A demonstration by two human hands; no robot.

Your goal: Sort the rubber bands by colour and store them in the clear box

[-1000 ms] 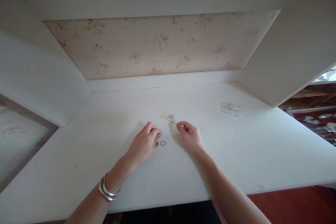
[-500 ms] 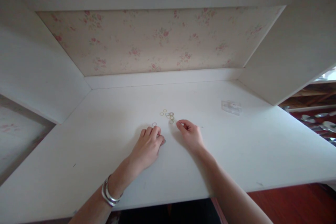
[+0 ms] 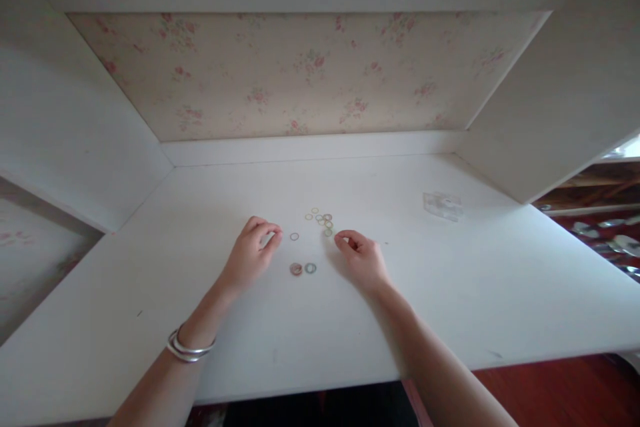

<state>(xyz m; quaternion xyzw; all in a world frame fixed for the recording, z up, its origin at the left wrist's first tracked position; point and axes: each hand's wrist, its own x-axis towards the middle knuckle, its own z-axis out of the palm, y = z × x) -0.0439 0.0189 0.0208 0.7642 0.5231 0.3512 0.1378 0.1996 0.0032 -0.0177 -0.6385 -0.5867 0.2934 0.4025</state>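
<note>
My left hand (image 3: 256, 245) hovers over the white table, thumb and index fingertips nearly together and nothing visible between them. Just right of those fingertips lies a single thin dark reddish ring (image 3: 294, 237). Nearer me sit a small stack of reddish-brown rings (image 3: 296, 269) and, beside it, a bluish-grey ring stack (image 3: 311, 268). My right hand (image 3: 364, 259) rests by a loose cluster of yellowish and pale rings (image 3: 327, 218), its thumb and index finger pinched with nothing seen in them. A greenish ring (image 3: 329, 233) is closest to its fingertips.
A clear plastic bag (image 3: 443, 205) lies on the right of the white table (image 3: 225, 193). White side panels (image 3: 545, 80) and a low back ledge (image 3: 310, 145) enclose it. A small dark sliver (image 3: 139, 313) lies at the left.
My left hand has pulled back to the left and up, off the spot where it pinched something small. Both near stacks now show uncovered. My right hand has hardly moved.
</note>
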